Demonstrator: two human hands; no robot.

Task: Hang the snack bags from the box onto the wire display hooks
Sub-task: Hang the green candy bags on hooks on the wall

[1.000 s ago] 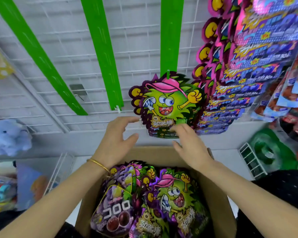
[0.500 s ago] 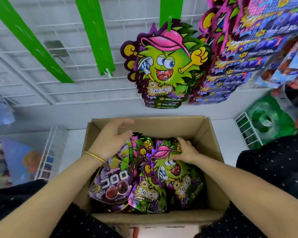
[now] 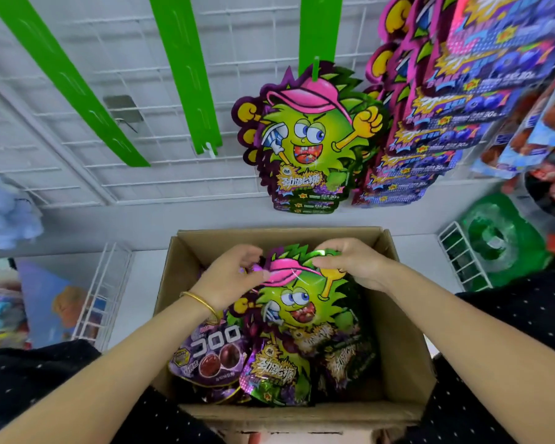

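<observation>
A cardboard box (image 3: 407,334) sits in my lap, holding several snack bags. Both hands grip the top edge of one green monster-shaped snack bag (image 3: 298,306) with a pink cap, lifted upright inside the box. My left hand (image 3: 231,277) pinches its upper left, my right hand (image 3: 350,264) its upper right. A purple grape gummy bag (image 3: 212,354) lies at the box's left. Above, several matching green monster bags (image 3: 305,139) hang from a hook on the middle green strip (image 3: 318,30) of the white wire grid (image 3: 109,52).
Two more green strips (image 3: 186,75) hang bare to the left. Rows of purple-pink snack bags (image 3: 446,116) crowd the right of the grid. A blue plush toy (image 3: 4,213) sits far left, a white wire basket (image 3: 100,296) beside the box, green packaging (image 3: 497,241) at right.
Both hands came down from the hanging bags into the box. They have taken hold of a green monster bag and raised it upright.
</observation>
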